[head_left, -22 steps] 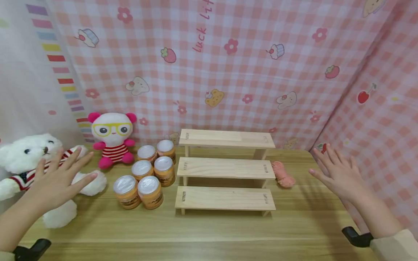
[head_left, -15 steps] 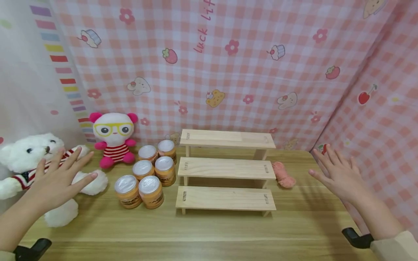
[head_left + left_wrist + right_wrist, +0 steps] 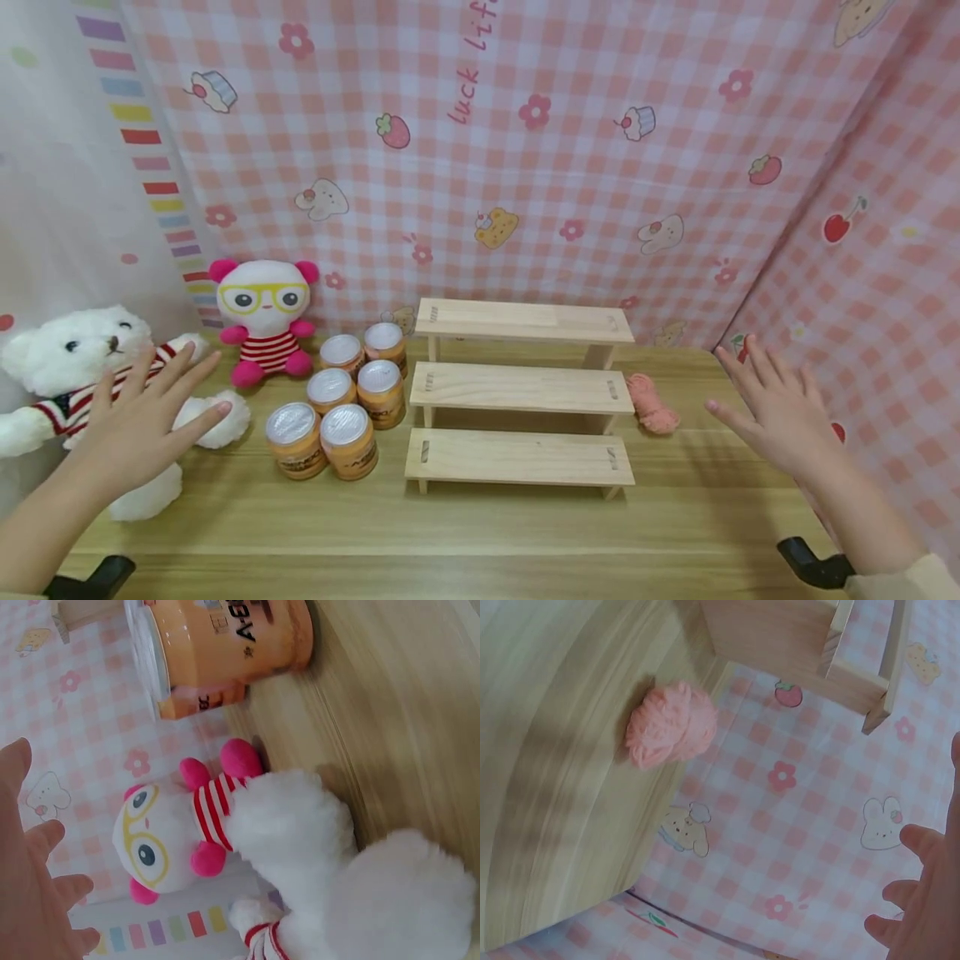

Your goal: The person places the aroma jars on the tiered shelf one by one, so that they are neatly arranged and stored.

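My left hand (image 3: 138,429) is held with fingers spread in front of a white teddy bear (image 3: 78,354), partly covering it in the head view; it holds nothing. On the right side my right hand (image 3: 780,412), fingers also spread and holding nothing, hovers to the right of a skein of pink yarn (image 3: 651,405). Between the hands stands a three-step wooden shelf (image 3: 520,387) with bare steps. Left of the shelf is a cluster of several orange cans (image 3: 349,454) with silver lids. In the left wrist view the nearest can (image 3: 225,641) shows dark lettering on its side.
A pink-and-white panda plush (image 3: 266,321) with yellow glasses sits at the back left, behind the cans. Pink checked cloth (image 3: 525,167) hangs behind and along the right side of the wooden table (image 3: 480,533).
The head view has shifted slightly, so the scene sits a little farther right. Both hands have moved only slightly and stay spread; the objects keep their places.
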Demonstrator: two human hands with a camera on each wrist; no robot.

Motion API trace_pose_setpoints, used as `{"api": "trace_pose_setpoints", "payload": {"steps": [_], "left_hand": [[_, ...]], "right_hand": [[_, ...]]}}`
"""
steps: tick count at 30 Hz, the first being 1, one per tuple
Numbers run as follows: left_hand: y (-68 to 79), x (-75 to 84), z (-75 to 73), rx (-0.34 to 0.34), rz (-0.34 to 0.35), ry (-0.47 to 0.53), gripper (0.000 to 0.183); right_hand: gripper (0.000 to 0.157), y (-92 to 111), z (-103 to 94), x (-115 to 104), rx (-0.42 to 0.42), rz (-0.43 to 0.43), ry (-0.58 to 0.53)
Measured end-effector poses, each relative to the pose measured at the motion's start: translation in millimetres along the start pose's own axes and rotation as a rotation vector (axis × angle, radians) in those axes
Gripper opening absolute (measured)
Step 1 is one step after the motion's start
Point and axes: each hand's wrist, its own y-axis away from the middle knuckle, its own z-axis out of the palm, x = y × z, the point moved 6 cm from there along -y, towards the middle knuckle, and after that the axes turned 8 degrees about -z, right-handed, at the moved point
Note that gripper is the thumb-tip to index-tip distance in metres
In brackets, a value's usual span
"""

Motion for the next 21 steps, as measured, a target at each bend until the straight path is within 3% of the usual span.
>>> {"api": "trace_pose_setpoints", "payload": {"steps": [11,21], "left_hand": [[12.5,17.0,14.0,0.114,0.086,0.168,0.067],[21.3,23.7,38.0,0.176,0.086,0.331,0.066]], "right_hand": [[0.075,13.9,13.9,-27.5,0.174,-0.062,-0.074],[0.068,25.6,40.2,-48.1,0.351,-0.066,-0.297]]}}
